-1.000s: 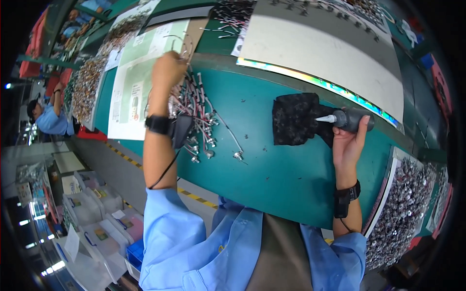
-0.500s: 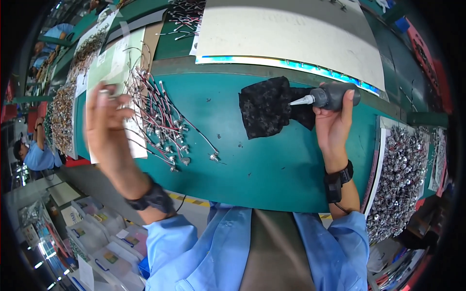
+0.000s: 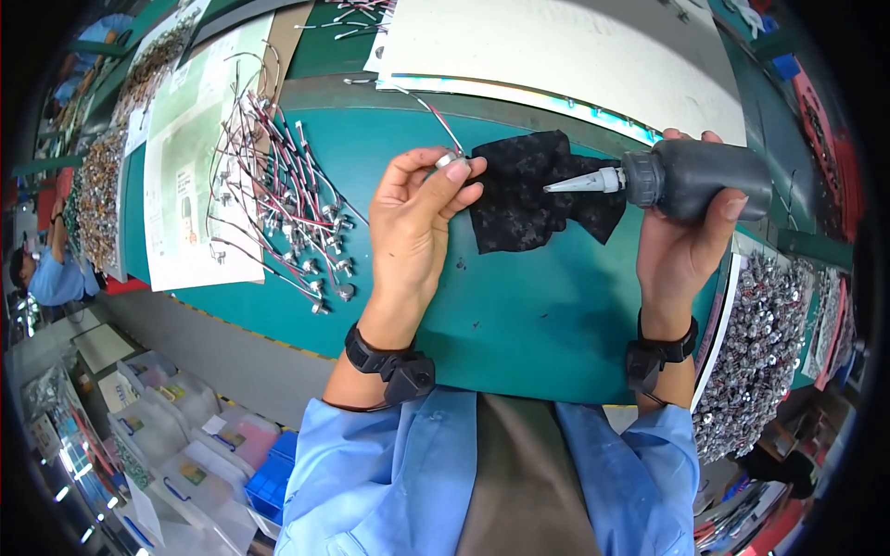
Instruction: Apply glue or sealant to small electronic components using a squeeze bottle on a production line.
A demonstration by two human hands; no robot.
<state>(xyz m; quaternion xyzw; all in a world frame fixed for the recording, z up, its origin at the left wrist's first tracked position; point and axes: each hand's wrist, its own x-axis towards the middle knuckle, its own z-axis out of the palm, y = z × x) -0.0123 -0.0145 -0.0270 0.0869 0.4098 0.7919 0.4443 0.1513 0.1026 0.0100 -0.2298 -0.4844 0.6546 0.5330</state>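
Between the thumb and fingers of my left hand (image 3: 413, 218) is a small round metal part with wires (image 3: 451, 159), its red, white and dark leads trailing up and away. My right hand (image 3: 686, 236) grips a dark grey squeeze bottle (image 3: 709, 176) lying on its side. The bottle's pale tapered nozzle (image 3: 584, 182) points left toward the held part, with a gap between them. Under the nozzle, a crumpled black cloth (image 3: 519, 199) lies on the green table mat (image 3: 519, 315). Left of my left hand spreads a loose pile of similar wired metal parts (image 3: 306, 218).
A white board (image 3: 556, 65) with a shiny strip along its near edge stands at the back. Printed sheets (image 3: 190, 204) lie under the pile's left side. At right, a tray (image 3: 756, 361) is heaped with metal parts. Another person (image 3: 60, 278) sits far left.
My left hand has come from the pile at the left to the middle, now holding one wired metal part. My right hand has raised the bottle closer and slightly right.
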